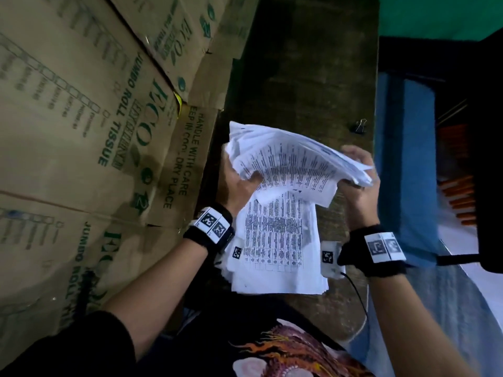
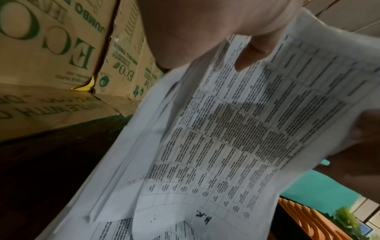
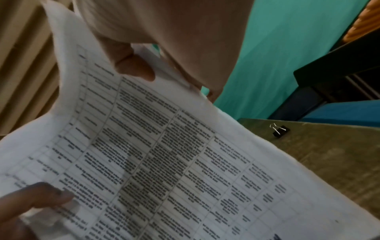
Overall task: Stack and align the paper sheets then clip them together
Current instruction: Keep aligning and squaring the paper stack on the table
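A thick bundle of printed paper sheets [image 1: 294, 159] is lifted above the dark table [image 1: 299, 77], its edges uneven and fanned. My left hand [image 1: 239, 183] grips its left end, thumb on the printed face [image 2: 249, 55]. My right hand [image 1: 359, 183] grips the right end, thumb on top [image 3: 131, 68]. The top page [image 3: 164, 162] shows a printed table of text. A second pile of printed sheets [image 1: 275, 246] lies flat on the table beneath the lifted bundle, near my body. A black binder clip [image 1: 361, 126] [image 3: 279, 130] sits alone near the table's far right edge.
Cardboard cartons [image 1: 81, 118] printed with green lettering stand along the table's left side. A blue surface [image 1: 405, 159] and a dark object [image 1: 490, 131] lie past the right edge, with a green wall [image 1: 435, 14] beyond. A thin cable [image 1: 359, 297] trails from my right wrist.
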`<state>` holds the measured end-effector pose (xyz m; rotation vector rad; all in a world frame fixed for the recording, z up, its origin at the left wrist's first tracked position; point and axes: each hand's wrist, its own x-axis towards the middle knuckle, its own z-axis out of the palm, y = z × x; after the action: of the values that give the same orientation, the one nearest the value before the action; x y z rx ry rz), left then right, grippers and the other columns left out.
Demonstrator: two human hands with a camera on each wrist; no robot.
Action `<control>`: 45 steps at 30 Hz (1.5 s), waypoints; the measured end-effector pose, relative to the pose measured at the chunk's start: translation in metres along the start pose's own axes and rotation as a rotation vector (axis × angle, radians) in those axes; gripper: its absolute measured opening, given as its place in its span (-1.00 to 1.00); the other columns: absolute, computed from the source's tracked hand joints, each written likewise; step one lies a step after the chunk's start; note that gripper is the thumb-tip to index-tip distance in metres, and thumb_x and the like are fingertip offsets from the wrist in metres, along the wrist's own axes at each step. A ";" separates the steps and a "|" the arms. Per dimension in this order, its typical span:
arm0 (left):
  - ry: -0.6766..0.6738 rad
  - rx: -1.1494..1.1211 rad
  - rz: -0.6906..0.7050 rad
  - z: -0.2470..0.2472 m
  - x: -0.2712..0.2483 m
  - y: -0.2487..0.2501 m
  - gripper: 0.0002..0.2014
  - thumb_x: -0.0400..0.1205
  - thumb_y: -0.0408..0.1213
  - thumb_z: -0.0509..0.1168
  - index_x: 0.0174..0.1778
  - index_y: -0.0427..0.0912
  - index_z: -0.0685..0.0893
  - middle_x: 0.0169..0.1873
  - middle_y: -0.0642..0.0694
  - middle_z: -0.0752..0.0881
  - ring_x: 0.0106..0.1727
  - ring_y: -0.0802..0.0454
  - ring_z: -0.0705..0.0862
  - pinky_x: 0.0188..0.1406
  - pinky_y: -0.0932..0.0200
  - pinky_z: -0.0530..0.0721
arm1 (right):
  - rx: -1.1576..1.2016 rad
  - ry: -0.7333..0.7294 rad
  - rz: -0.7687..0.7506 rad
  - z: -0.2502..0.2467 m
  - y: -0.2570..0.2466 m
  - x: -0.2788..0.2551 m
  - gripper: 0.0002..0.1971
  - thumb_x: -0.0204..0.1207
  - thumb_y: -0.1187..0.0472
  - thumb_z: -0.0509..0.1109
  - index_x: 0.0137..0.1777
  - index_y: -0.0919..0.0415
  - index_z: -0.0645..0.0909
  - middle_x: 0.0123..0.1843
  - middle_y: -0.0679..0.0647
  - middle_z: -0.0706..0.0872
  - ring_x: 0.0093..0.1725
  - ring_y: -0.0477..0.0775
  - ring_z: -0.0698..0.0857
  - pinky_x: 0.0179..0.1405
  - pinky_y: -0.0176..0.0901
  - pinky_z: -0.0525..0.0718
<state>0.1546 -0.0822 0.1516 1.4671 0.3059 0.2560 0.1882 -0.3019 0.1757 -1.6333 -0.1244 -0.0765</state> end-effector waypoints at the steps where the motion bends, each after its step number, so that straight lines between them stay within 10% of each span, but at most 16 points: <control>1: 0.015 0.009 -0.037 -0.001 0.004 0.001 -0.14 0.32 -0.30 0.43 0.45 -0.64 0.22 0.32 -0.57 0.50 0.34 -0.13 0.61 0.15 0.39 0.63 | 0.008 0.027 0.009 0.000 0.005 0.002 -0.49 0.19 0.53 0.25 0.21 0.33 0.53 -0.04 -0.09 0.70 -0.06 -0.05 0.65 -0.05 -0.16 0.61; 6: 0.078 0.143 -0.081 -0.007 0.021 -0.012 -0.41 0.51 -0.40 0.35 0.46 -0.48 0.40 0.31 -0.33 0.62 0.15 0.37 0.64 -0.05 0.67 0.55 | -0.066 0.016 0.212 0.004 0.039 0.012 -0.70 0.33 0.53 0.35 0.10 0.45 0.56 -0.09 0.20 0.72 -0.17 -0.14 0.72 -0.16 -0.13 0.69; 11: 0.173 0.176 -0.058 0.000 0.027 -0.008 -0.51 0.64 -0.41 0.14 0.54 -0.26 0.34 0.44 -0.04 0.49 0.49 0.00 0.47 0.47 0.18 0.46 | -0.199 0.029 0.239 0.016 0.043 0.007 -0.77 0.39 0.63 0.41 -0.18 0.30 0.57 -0.36 -0.06 0.70 -0.46 -0.46 0.59 -0.42 -0.53 0.54; 14: 0.083 0.160 0.022 -0.006 0.025 -0.011 -0.59 0.56 -0.43 0.13 0.35 -0.22 0.44 0.24 -0.12 0.63 0.21 0.20 0.63 0.13 0.37 0.62 | -0.073 0.018 0.299 0.017 0.042 -0.006 -0.59 0.26 0.59 0.49 -0.06 0.09 0.60 -0.12 -0.03 0.76 -0.17 -0.26 0.72 -0.10 -0.28 0.74; 20: -0.013 0.410 -0.054 -0.005 0.022 -0.022 -0.74 0.53 -0.56 0.18 0.14 -0.48 0.44 -0.29 0.00 0.52 -0.42 0.37 0.52 -0.42 0.62 0.43 | -0.079 -0.020 0.386 0.028 0.061 -0.009 -0.67 0.37 0.42 0.44 0.16 0.39 0.58 0.00 0.11 0.77 0.00 0.03 0.77 0.06 0.04 0.76; 24: 0.008 0.487 -0.071 -0.012 0.015 -0.015 -0.46 0.63 -0.50 0.17 0.52 -0.51 0.19 0.22 -0.06 0.44 0.12 0.06 0.51 0.00 0.54 0.45 | -0.118 -0.013 0.389 0.020 0.059 -0.003 -0.59 0.40 0.60 0.27 0.20 0.25 0.54 0.03 0.08 0.75 -0.03 -0.09 0.76 0.01 -0.12 0.75; 28: -0.114 0.494 -0.477 -0.028 -0.012 -0.040 -0.30 0.73 -0.29 0.15 0.66 -0.31 -0.13 0.65 -0.23 0.12 0.63 -0.09 0.21 0.43 0.32 0.15 | -0.161 -0.100 0.555 0.000 0.079 -0.019 -0.58 0.32 0.45 0.30 0.21 0.23 0.52 0.08 0.16 0.76 0.04 0.14 0.77 0.03 0.07 0.76; 30: -0.191 0.602 -0.615 -0.032 -0.026 -0.065 -0.37 0.75 -0.28 0.07 0.65 -0.37 -0.11 0.27 -0.34 0.55 0.24 -0.24 0.59 0.18 0.10 0.52 | -0.261 -0.140 0.702 0.001 0.102 -0.036 -0.57 0.39 0.47 0.31 0.27 0.23 0.46 0.14 0.26 0.74 0.04 0.24 0.76 0.02 0.11 0.75; 33: -0.276 0.722 -0.712 -0.031 -0.040 -0.093 -0.64 0.74 -0.29 0.03 0.39 -0.39 0.17 -0.41 -0.16 0.42 -0.43 -0.05 0.47 -0.40 -0.04 0.55 | -0.450 -0.188 0.828 0.006 0.123 -0.059 -0.63 0.47 0.41 0.33 0.21 0.18 0.31 0.23 0.31 0.65 0.02 0.25 0.69 0.01 0.15 0.73; 35: -0.304 0.869 -0.684 -0.033 -0.042 -0.105 -0.72 0.72 -0.28 0.06 0.26 -0.35 0.24 -0.10 -0.35 0.52 -0.05 -0.27 0.59 -0.06 -0.09 0.58 | -0.705 -0.296 0.873 0.004 0.133 -0.069 -0.51 0.49 0.23 0.39 0.32 0.27 0.25 0.44 0.39 0.43 0.33 0.36 0.51 0.30 0.25 0.56; 38: -0.243 0.964 -0.664 -0.043 -0.040 -0.109 -0.56 0.72 -0.12 0.09 0.42 -0.31 0.25 0.40 -0.31 0.29 0.47 -0.32 0.27 0.44 -0.18 0.30 | -0.909 -0.298 0.913 -0.007 0.133 -0.074 -0.16 0.55 -0.04 0.32 0.63 0.35 -0.03 0.69 0.35 -0.03 0.66 0.38 -0.02 0.58 0.36 0.11; 45: -0.304 0.901 -0.826 -0.021 -0.071 -0.114 -0.37 0.70 -0.07 0.06 0.60 -0.30 0.01 0.51 -0.33 0.14 0.55 -0.35 0.13 0.54 -0.24 0.21 | -0.858 -0.238 0.917 0.024 0.137 -0.114 -0.30 0.66 -0.09 0.11 0.66 0.24 -0.02 0.61 0.27 0.11 0.60 0.31 0.08 0.48 0.40 0.17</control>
<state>0.0788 -0.0974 0.0401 2.0671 0.8078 -0.8697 0.0919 -0.2908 0.0243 -2.3923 0.5541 0.8732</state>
